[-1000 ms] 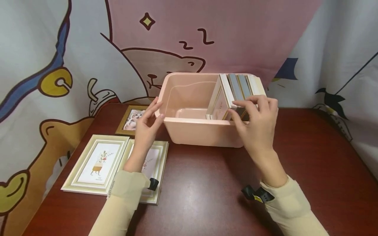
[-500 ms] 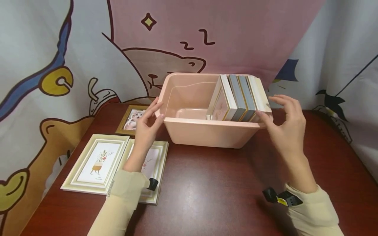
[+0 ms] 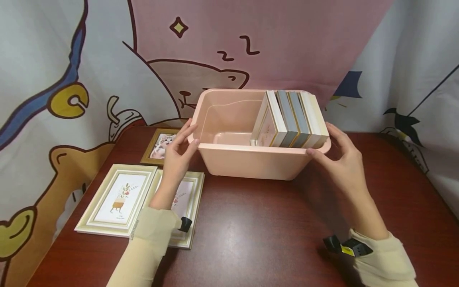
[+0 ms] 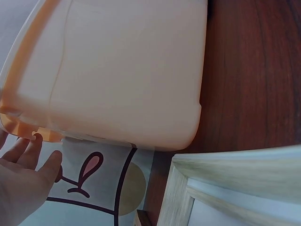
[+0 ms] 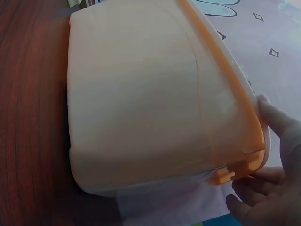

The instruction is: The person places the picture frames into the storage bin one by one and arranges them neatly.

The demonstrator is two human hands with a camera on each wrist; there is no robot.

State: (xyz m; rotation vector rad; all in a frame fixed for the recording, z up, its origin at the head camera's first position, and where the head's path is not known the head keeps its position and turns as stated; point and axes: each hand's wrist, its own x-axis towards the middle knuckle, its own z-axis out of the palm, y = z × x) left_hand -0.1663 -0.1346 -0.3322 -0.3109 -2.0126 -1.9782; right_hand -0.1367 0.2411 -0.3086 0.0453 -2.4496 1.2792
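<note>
A pink plastic storage bin [image 3: 247, 161] stands on the table. Upright inside its right part are several picture frames [image 3: 292, 119] with white, grey and cream edges, packed side by side. My left hand [image 3: 178, 151] holds the bin's left end by the rim, thumb near the front corner. At the opposite end my right hand [image 3: 340, 153] grips the rim, its thumb at the front corner and its fingers round the end. From the right wrist view, some fingers [image 5: 256, 188] of that hand curl beneath the lip.
Flat on the left lie a cream picture frame [image 3: 97, 221] with a plant print, a second cream frame [image 3: 195, 199] partly under my left arm, and a brown frame [image 3: 150, 149] with a cat picture. A cartoon-printed cloth [image 3: 297, 44] hangs behind the table [image 3: 247, 231].
My right hand has left the frames inside the bin and moved right to the bin's right rim, which it now holds. The left hand stays on the left rim.
</note>
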